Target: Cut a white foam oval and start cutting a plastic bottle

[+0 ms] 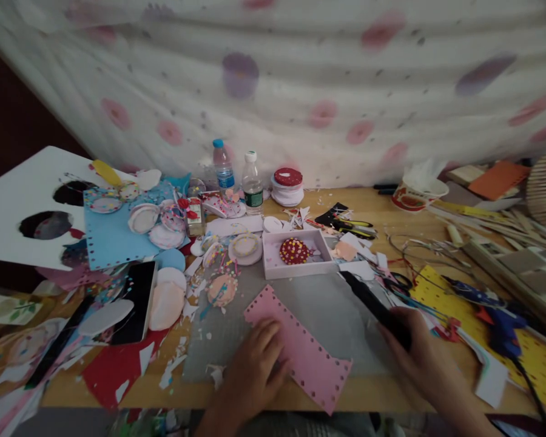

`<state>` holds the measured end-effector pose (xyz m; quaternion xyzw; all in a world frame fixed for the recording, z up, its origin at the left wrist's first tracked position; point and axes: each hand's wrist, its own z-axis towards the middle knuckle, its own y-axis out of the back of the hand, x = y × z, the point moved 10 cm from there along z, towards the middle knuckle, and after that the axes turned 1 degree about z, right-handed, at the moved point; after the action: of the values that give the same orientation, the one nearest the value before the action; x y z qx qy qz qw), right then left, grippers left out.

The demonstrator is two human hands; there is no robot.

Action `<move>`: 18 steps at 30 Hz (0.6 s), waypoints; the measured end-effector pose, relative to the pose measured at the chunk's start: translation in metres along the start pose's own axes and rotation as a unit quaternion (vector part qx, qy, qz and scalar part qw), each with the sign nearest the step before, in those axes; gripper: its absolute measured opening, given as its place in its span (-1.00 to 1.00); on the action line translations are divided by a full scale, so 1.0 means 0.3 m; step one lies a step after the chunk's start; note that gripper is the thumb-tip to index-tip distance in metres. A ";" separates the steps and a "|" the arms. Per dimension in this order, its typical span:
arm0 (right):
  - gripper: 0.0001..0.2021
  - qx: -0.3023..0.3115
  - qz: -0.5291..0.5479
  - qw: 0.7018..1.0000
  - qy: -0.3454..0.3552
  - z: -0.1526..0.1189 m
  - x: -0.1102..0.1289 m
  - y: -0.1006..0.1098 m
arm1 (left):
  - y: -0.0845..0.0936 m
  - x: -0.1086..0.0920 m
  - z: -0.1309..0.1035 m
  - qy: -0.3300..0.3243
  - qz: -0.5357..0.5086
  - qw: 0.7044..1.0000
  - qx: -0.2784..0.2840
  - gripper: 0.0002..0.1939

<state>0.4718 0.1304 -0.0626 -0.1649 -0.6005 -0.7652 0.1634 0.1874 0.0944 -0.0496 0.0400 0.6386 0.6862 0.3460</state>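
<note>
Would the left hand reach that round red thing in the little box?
Probably yes: the red thing sits in the open-topped box, and nothing tall stands between it and the left hand.

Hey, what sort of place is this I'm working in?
It looks like a craft workspace, perhaps at home: a hole-punched pink sheet lies under your left hand, what appears to be a glue gun sits at the right, and paper scraps litter the table.

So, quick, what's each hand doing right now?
Left hand: on the pink sheet; can't tell if it's gripping.
Right hand: closed, holding the black tool.
</note>
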 end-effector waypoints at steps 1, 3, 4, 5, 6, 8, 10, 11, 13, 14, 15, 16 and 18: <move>-0.72 0.021 0.031 0.999 -0.014 -0.012 0.012 -0.014 | -0.005 0.016 0.003 0.008 0.021 1.000 -0.009 -0.66; -0.78 0.069 0.092 0.993 -0.010 -0.030 0.078 -0.050 | -0.017 0.046 0.004 0.019 0.060 0.998 -0.019 -0.48; -0.80 0.099 0.123 0.987 0.004 -0.035 0.128 -0.071 | -0.023 0.060 0.003 0.023 0.074 0.997 -0.019 -0.40; -0.79 0.138 0.151 0.979 0.020 -0.040 0.184 -0.096 | -0.027 0.074 0.001 0.029 0.083 0.996 -0.018 -0.33; -0.74 0.178 0.174 0.968 0.034 -0.043 0.239 -0.119 | -0.030 0.087 -0.003 0.037 0.090 0.995 -0.017 -0.28; -0.59 0.256 0.204 0.943 0.062 -0.050 0.347 -0.162 | -0.033 0.109 -0.011 0.057 0.098 0.993 -0.011 -0.24; -0.53 0.300 0.211 0.926 0.090 -0.048 0.433 -0.187 | -0.033 0.118 -0.018 0.071 0.102 0.992 -0.003 -0.24; -0.52 0.309 0.209 0.922 0.105 -0.045 0.467 -0.196 | -0.034 0.118 -0.020 0.073 0.103 0.992 0.002 -0.24; -0.51 0.308 0.195 0.923 0.121 -0.036 0.508 -0.212 | -0.036 0.116 -0.022 0.077 0.099 0.992 0.014 -0.24; -0.50 0.305 0.184 0.927 0.120 -0.032 0.516 -0.222 | -0.037 0.116 -0.022 0.080 0.095 0.992 0.021 -0.24; -0.49 0.302 0.171 0.931 0.117 -0.030 0.521 -0.233 | -0.039 0.117 -0.022 0.084 0.090 0.992 0.029 -0.24; -0.48 0.300 0.158 0.934 0.115 -0.031 0.524 -0.244 | -0.041 0.121 -0.021 0.090 0.085 0.992 0.036 -0.23; -0.47 0.295 0.132 0.939 0.117 -0.035 0.531 -0.260 | -0.041 0.129 -0.019 0.105 0.071 0.991 0.049 -0.22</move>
<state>0.2941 0.1296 -0.0609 -0.0964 -0.7489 -0.5389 0.3735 0.1604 0.1092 -0.0769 0.0300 0.7000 0.6769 0.2256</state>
